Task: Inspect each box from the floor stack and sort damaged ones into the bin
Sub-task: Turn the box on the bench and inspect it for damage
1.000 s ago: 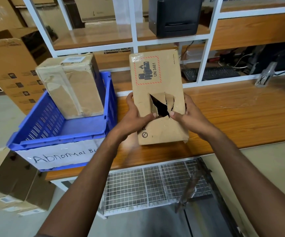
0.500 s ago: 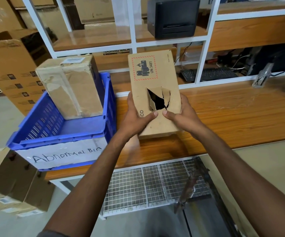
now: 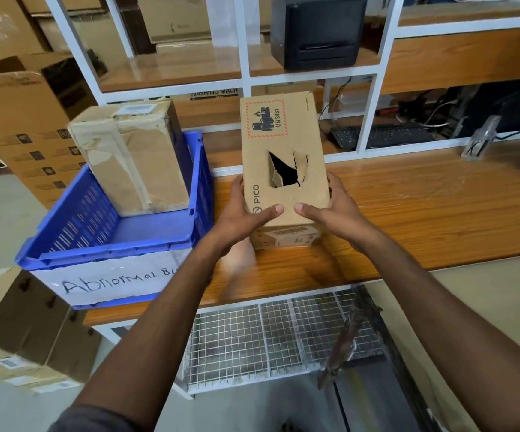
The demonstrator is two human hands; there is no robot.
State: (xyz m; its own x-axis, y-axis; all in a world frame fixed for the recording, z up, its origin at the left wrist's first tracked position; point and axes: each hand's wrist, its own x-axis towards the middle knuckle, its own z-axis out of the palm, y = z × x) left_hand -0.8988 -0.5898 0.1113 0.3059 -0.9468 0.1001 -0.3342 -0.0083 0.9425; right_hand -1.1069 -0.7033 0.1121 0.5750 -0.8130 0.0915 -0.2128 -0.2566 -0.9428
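Observation:
A brown cardboard box (image 3: 283,141) marked PICO and UN 3481 has a jagged torn hole in its top face. It sits over the wooden table (image 3: 423,207), tilted slightly toward me. My left hand (image 3: 243,213) grips its left side, thumb on the top face. My right hand (image 3: 333,210) grips the right side the same way. To the left stands a blue bin (image 3: 109,241) labelled "Abnormal Bin". A crumpled, taped brown box (image 3: 134,157) stands inside the bin.
White shelf frames (image 3: 246,82) rise behind the table, holding a black printer (image 3: 317,29) and a keyboard (image 3: 383,135). Large cartons (image 3: 18,120) stand at the left. More boxes (image 3: 18,338) lie on the floor under the bin. A wire mesh shelf (image 3: 268,335) sits below the table.
The torn box has tipped back from nearly upright to lying flatter on the table. Both thumbs have slid from the hole down to the near edge of the top face.

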